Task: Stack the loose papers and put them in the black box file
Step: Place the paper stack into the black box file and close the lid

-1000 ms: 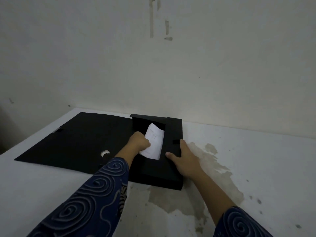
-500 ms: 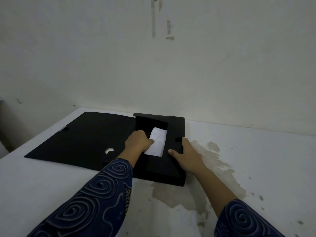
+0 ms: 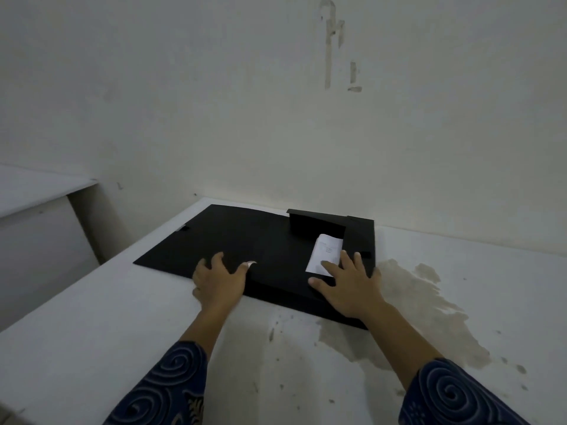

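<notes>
1. Papers: we see a white stack lying inside the black box file, in the tray part, near its right wall. Faint print on the top sheet, unreadable.
2. Black box file sits open on the table, toward the far edge by the wall. Its cover is folded out flat to the left of the tray.
3. Our left hand is spread open, palm down, fingers splayed on the near edge of the flat cover. Nothing is gripped.
4. Our right hand is also open and flat, resting on the near right part of the tray. Index fingertip touches the near end of the papers; the other fingers lie on the right wall. The thumb points left over the near wall. No grip on anything.
5. Hands are apart, one on each half of the file.
6. Both forearms are bare, with dark blue sleeves in a swirl pattern at the bottom of the frame.
7. Table top is white with a large brownish stain just right of and in front of the file, plus small specks around it.
8. Wall behind is off-white, with scuffed vertical marks high up.
9. A lower pale ledge sits to the left of the table.
</notes>
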